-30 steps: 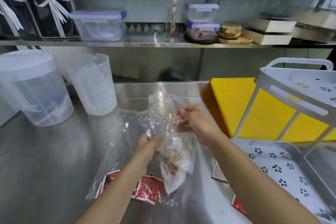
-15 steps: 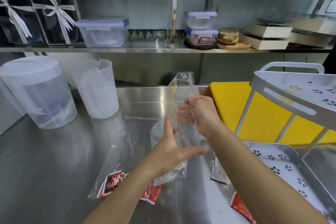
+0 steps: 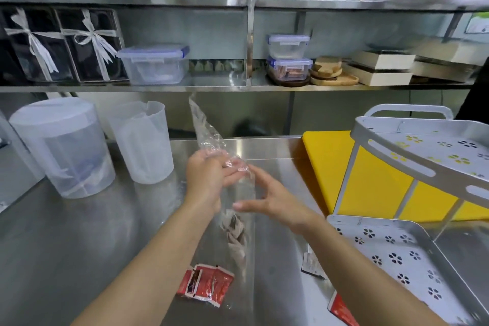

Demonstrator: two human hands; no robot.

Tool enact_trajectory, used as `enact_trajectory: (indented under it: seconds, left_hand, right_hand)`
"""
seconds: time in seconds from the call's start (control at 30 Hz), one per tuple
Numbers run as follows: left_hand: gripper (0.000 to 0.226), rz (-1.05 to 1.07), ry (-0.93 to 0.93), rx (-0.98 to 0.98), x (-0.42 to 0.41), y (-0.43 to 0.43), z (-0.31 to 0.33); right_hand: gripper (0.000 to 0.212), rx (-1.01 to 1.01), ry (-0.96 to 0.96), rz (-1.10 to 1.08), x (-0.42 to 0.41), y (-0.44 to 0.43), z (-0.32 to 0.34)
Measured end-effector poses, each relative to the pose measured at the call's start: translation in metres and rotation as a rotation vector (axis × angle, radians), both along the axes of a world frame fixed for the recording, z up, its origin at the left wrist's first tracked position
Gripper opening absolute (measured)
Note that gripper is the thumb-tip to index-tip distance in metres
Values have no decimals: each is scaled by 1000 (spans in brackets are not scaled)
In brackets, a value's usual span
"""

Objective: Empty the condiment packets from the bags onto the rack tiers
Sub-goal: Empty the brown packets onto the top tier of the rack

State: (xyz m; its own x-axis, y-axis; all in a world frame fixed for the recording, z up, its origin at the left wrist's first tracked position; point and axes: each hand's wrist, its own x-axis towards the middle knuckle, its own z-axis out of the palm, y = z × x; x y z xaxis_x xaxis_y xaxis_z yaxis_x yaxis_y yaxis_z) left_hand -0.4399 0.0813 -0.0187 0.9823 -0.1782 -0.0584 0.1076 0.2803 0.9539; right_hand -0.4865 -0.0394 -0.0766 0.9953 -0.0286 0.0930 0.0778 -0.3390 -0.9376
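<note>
Your left hand (image 3: 209, 180) has its fingers curled tight round the crumpled neck of the clear bag (image 3: 239, 193), holding it upright over the middle of the counter (image 3: 92, 233). The bag's loose top sticks up and to the far left above your fist. Your right hand (image 3: 267, 198) is just right of the bag and holds nothing: its fingers are nearly straight, and the thumb points left at the bag's middle. You cannot tell whether the thumb touches the plastic.

The brown packets (image 3: 235, 230) sit bunched in the bag's lower part, below both hands. The red packets (image 3: 205, 284) lie on the counter near you, just left of the bag's bottom end.

The rack (image 3: 391, 161) stands at the right. A pale packet (image 3: 312, 266) lies on the counter just left of the lower tier (image 3: 383, 235). A red one (image 3: 341, 309) lies by the tier's near corner. Two clear jugs (image 3: 66, 148) stand far left, and a yellow board (image 3: 328, 161) is behind the rack.
</note>
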Motion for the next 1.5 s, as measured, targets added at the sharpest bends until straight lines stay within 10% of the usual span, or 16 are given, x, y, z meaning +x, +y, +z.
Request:
enact_trajectory:
  seconds: [0.13,0.27,0.37,0.47,0.57,0.9,1.5]
  left_hand:
    - [20,30,22,-131,0,2,11]
    - [15,77,-119,16,-3,5,7]
    - [70,351,-698,479,-3,15,-2]
    - [65,514,-1379,929,1,22,-11]
    - [59,336,-1657,1344,5,22,-20]
    - [21,95,-1802,1610,28,21,6]
    - [18,77,-1117,1450,57,28,35]
  right_hand:
    - [10,-83,-81,-373,14,0,-14]
    - [18,-18,-107,-435,16,-2,-13]
    - [19,-9,-156,-434,16,-1,-9]
    - [16,-55,-188,-402,20,-5,-7]
    - [13,-138,-220,-273,20,-5,-2]
    - [12,-161,-187,-134,13,-7,-1]
    - [15,-91,-127,-419,-8,-59,-22]
